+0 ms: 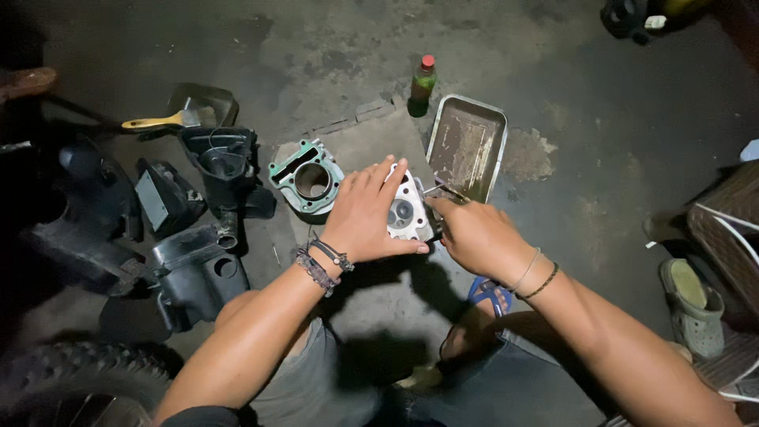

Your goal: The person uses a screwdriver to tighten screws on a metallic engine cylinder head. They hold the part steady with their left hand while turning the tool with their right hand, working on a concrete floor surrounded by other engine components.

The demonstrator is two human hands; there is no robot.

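My left hand [365, 212] lies on the cylinder head [408, 212] on the floor [601, 142]; my right hand [473, 235] touches it from the right. Cylinder [308, 180] just left of the head. Tray [468, 146] behind it to the right, bottle [422, 85] beyond the tray's left corner. Plastic covers [198, 229] further left, brush [162, 122] behind them. Tyre [71, 387] near left, shoe [694, 307] far right.

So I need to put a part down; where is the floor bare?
Bare concrete lies right of the rectangular metal tray, toward the grey sandal, and above the green bottle. Left is crowded: black plastic housings, grey engine cylinder.
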